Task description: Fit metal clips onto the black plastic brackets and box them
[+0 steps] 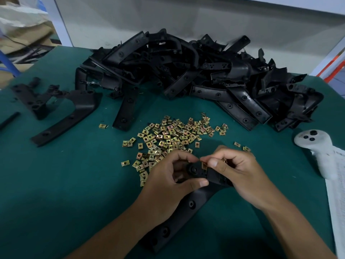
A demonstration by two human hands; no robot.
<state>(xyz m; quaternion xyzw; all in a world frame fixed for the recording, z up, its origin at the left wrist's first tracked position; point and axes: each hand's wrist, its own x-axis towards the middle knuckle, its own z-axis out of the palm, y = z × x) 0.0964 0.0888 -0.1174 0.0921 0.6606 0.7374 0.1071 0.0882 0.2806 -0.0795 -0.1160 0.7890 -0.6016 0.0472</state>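
Left hand (168, 176) grips the black bracket (194, 195), its long axis running toward the viewer; right hand (237, 169) pinches a metal clip (204, 166) at its far end.

A white handheld controller (315, 152) lies on the green table cover (74, 184), near printed paper (336, 202)

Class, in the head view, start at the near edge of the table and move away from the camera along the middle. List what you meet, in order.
Held black plastic bracket → left hand and right hand fitting a metal clip → scattered loose metal clips → big pile of black brackets → grey wall.
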